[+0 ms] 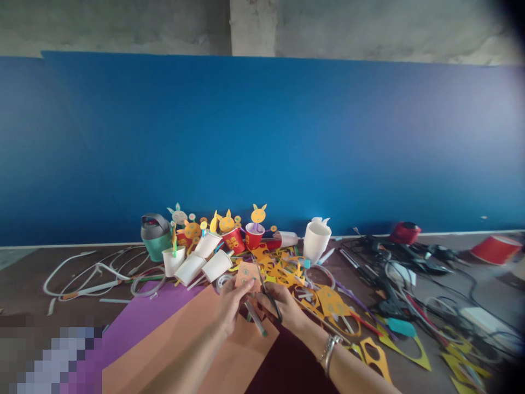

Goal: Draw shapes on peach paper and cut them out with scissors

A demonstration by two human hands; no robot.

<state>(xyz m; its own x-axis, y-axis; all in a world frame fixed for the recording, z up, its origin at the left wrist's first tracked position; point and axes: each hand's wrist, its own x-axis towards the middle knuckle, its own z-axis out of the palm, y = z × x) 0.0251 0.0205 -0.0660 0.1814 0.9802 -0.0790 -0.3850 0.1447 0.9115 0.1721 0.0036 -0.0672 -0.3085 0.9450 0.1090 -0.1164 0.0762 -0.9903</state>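
Observation:
My left hand (233, 301) pinches a small orange paper piece (247, 273) that has green drawn marks on it. My right hand (283, 306) grips dark-handled scissors (271, 300), whose blades reach up along the paper's right edge. A marker with a green end (256, 319) lies just below the hands. Beneath them spread a large orange sheet (176, 334) and a purple sheet (139, 312), with a dark maroon sheet (291, 364) to the right.
White cups (217, 266) and a red cup (255, 236) with paper animal figures stand behind the hands. A green bottle (156, 238) is at the left. Yellow paper scraps (332, 301), cables (410, 295) and a hot-glue-like black tool lie to the right. A blue partition (262, 137) rises behind.

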